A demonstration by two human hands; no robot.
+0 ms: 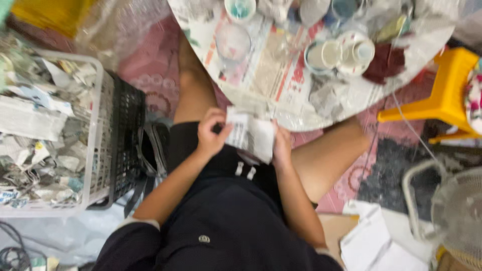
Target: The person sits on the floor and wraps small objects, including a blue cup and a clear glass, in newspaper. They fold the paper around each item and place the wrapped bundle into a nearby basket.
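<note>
left hand (211,133) raised above lap, fingers (217,119) curled in a pinch, right hand (282,148) beside it, fingers mostly hidden, both forearms bare, angled inward from dark sleeves, elbows bent, wrists close together

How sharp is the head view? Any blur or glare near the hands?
Head view: motion blur throughout, so the print on the newspaper piece between left hand and right hand is unreadable; soft, even lighting with no hard shadows; mild glare on the plastic over the round table; cups smeared.
</note>
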